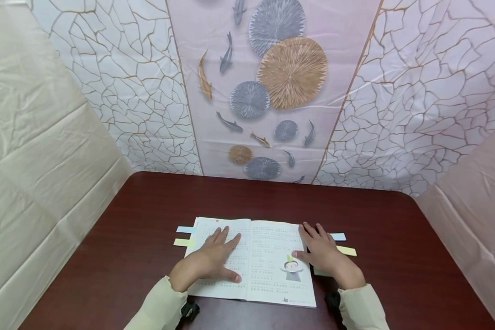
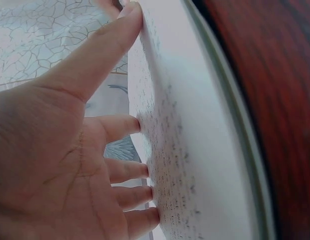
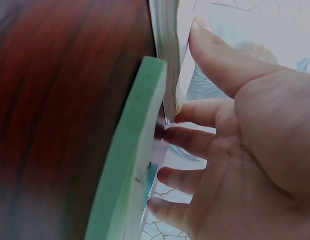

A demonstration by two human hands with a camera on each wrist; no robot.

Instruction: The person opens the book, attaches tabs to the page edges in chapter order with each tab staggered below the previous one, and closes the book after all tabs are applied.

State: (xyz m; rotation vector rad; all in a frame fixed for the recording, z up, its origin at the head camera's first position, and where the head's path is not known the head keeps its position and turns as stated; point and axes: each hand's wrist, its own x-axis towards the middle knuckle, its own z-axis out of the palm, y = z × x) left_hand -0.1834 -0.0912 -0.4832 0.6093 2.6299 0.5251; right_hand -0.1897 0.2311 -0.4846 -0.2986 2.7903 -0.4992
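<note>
An open book (image 1: pixel 268 284) with printed pages lies on the dark red-brown table (image 1: pixel 107 256). My left hand (image 1: pixel 210 259) rests on the left page, fingers spread and thumb toward the spine; its fingertips touch the paper in the left wrist view. At the right page's outer edge is my right hand (image 1: pixel 323 252), its thumb on the page near a small cartoon figure (image 1: pixel 293 270). The right wrist view shows those fingers nearly straight at the edge of the page block, beside a thick green sticky-note pad (image 3: pixel 127 150). Neither hand grips anything.
Blue (image 1: pixel 185 229) and yellow (image 1: pixel 183 242) paper tabs stick out at the book's left edge. A blue strip (image 1: pixel 338 237) and a yellow strip (image 1: pixel 346 250) show beyond my right hand. Patterned cloth (image 1: pixel 272 114) hangs behind the table, with pale cloth (image 1: pixel 45 160) at the left.
</note>
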